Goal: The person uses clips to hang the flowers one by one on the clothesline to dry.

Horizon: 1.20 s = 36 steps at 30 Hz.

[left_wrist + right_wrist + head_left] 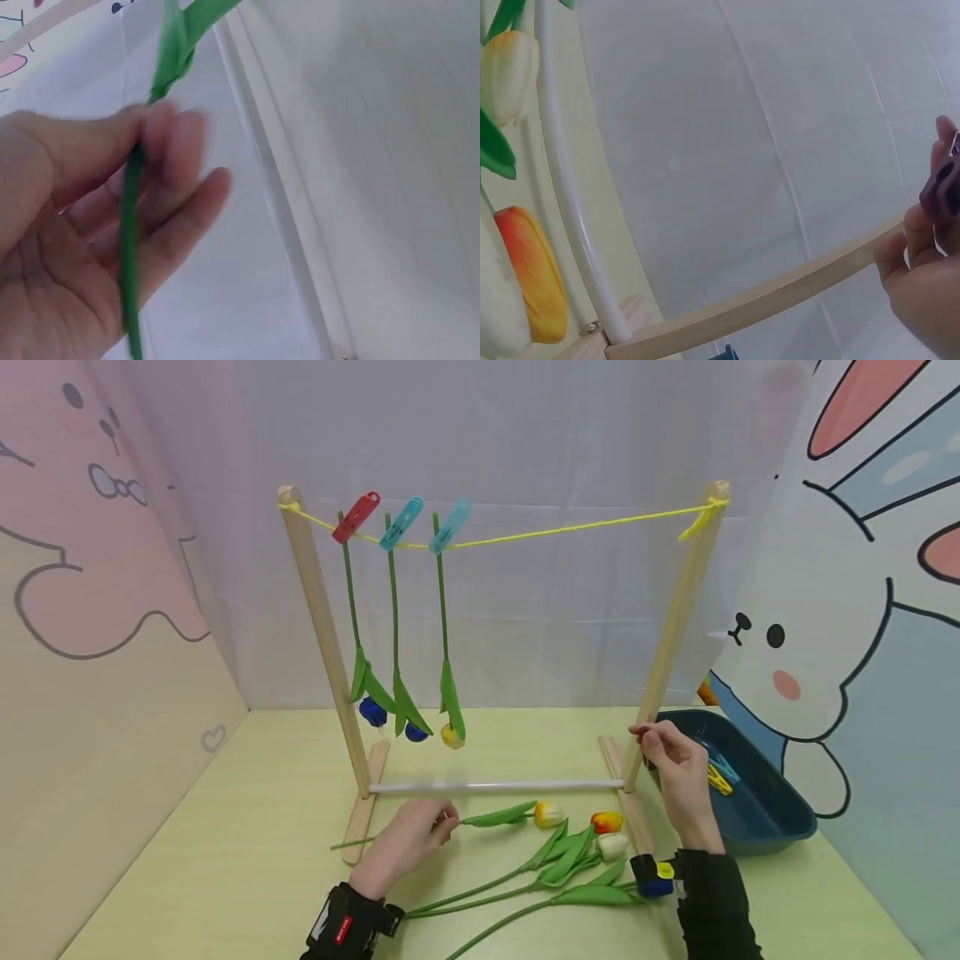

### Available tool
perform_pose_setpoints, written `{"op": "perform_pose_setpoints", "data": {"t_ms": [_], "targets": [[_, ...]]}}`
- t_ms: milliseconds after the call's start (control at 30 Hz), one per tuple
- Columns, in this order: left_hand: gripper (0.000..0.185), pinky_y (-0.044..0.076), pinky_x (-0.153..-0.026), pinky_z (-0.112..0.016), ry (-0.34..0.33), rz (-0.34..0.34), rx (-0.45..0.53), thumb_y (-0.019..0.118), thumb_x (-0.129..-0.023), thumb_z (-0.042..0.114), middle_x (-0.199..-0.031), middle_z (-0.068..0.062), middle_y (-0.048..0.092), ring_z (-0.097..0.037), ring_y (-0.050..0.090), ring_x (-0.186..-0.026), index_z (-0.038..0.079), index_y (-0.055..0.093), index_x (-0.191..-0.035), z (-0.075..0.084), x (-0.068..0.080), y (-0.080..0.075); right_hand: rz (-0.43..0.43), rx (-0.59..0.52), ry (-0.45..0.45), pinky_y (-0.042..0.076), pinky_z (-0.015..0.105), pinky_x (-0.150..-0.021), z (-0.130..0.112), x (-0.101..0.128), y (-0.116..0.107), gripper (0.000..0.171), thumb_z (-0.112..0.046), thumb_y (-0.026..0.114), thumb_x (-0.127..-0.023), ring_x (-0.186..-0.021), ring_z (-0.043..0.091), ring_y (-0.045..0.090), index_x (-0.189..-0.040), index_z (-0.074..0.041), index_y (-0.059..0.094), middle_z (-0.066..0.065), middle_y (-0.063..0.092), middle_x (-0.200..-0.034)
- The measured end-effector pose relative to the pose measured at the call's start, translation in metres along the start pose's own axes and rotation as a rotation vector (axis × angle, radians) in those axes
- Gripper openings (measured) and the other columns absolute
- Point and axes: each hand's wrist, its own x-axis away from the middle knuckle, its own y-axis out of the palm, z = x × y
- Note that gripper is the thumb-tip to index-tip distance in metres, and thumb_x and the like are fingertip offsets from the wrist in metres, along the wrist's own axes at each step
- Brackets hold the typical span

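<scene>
My left hand (411, 843) pinches the green stem of an artificial tulip (549, 815) with a yellow-and-white bloom, just above the table. In the left wrist view the stem (129, 247) runs between thumb and fingers and across the palm. Near the right post of a wooden frame, my right hand (678, 777) holds a dark, purplish clothespin (943, 187), partly cut off in the right wrist view. On a yellow line (570, 529) hang three tulips, heads down, under a red clothespin (356, 517) and two blue clothespins (401, 524).
Below the hands lie more tulips: an orange-red one (606, 822), a white one (612, 846) and one partly hidden by the right wrist. A dark blue basin (772, 827) with yellow and blue clothespins stands right of the frame's right post (678, 618). A white bar (495, 787) joins the posts low down.
</scene>
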Motion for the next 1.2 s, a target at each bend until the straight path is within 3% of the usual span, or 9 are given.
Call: {"op": "perform_pose_setpoints", "data": {"t_ms": [133,300,400,567,733,867,1033,1200], "targets": [[0.009,0.039,-0.059,-0.017,0.007,0.13,-0.084,0.064,-0.098,0.007,-0.078,0.002,0.064,-0.003,0.044,-0.065,0.004,0.073,-0.098,0.008,-0.002,0.0,0.029,-0.01,-0.035,0.045,0.021,-0.068,-0.001,0.001,0.0,0.02,0.0,0.054,-0.101,-0.076,0.015,0.052,-0.102,-0.005,0.073,-0.007,0.069,-0.092],[0.009,0.038,-0.057,-0.016,0.02,0.248,-0.137,0.074,-0.089,0.006,-0.083,0.002,0.059,-0.005,0.043,-0.067,0.004,0.077,-0.098,0.017,-0.001,-0.004,0.071,-0.013,-0.013,0.051,0.015,-0.071,-0.003,0.001,0.001,0.018,0.0,0.057,-0.099,-0.082,0.012,0.058,-0.105,-0.004,0.073,-0.005,0.071,-0.095],[0.005,0.037,-0.057,-0.015,0.085,0.371,-0.191,0.078,-0.085,0.004,-0.082,0.002,0.051,-0.005,0.042,-0.068,0.005,0.077,-0.09,0.02,0.0,-0.007,0.072,-0.028,-0.008,0.053,0.013,-0.073,-0.004,0.001,0.001,0.018,0.0,0.058,-0.098,-0.084,0.011,0.059,-0.108,-0.003,0.073,-0.003,0.071,-0.096],[0.009,0.036,-0.061,-0.018,0.249,0.611,-0.309,0.083,-0.079,0.005,-0.075,0.003,0.045,-0.009,0.042,-0.071,0.008,0.077,-0.085,0.02,-0.001,-0.011,0.044,-0.066,-0.032,0.054,0.014,-0.073,-0.004,0.001,0.001,0.019,0.001,0.057,-0.099,-0.08,0.011,0.058,-0.111,-0.001,0.071,-0.001,0.07,-0.095],[0.01,0.041,-0.071,-0.029,0.337,0.75,-0.433,0.084,-0.077,0.012,-0.067,0.005,0.053,-0.016,0.05,-0.077,0.012,0.08,-0.086,0.018,-0.002,-0.013,0.027,-0.11,-0.051,0.056,0.014,-0.074,-0.002,0.001,0.0,0.019,0.002,0.056,-0.099,-0.083,0.009,0.061,-0.112,0.0,0.07,-0.001,0.072,-0.099],[0.008,0.04,-0.073,-0.033,0.374,0.823,-0.495,0.078,-0.084,0.019,-0.062,0.004,0.057,-0.018,0.048,-0.072,0.013,0.081,-0.089,0.017,-0.001,-0.014,0.019,-0.118,-0.057,0.056,0.014,-0.075,-0.002,0.001,-0.001,0.02,0.003,0.056,-0.099,-0.082,0.009,0.062,-0.112,-0.001,0.07,-0.001,0.072,-0.099],[0.033,0.039,-0.07,-0.032,0.393,0.952,-0.527,0.056,-0.104,0.028,-0.061,0.0,0.057,-0.018,0.047,-0.065,0.009,0.08,-0.093,0.019,-0.002,-0.014,-0.009,-0.155,-0.076,0.057,0.015,-0.074,-0.001,0.001,-0.001,0.02,0.004,0.056,-0.098,-0.082,0.01,0.063,-0.113,0.001,0.07,0.0,0.072,-0.097],[0.033,0.043,-0.068,-0.033,0.38,1.055,-0.521,0.055,-0.105,0.028,-0.069,-0.003,0.067,-0.02,0.057,-0.065,0.007,0.079,-0.095,0.019,-0.005,-0.014,-0.02,-0.169,-0.082,0.057,0.015,-0.075,0.0,0.001,-0.001,0.021,0.005,0.055,-0.099,-0.083,0.011,0.064,-0.114,0.002,0.069,0.002,0.072,-0.099]]}}
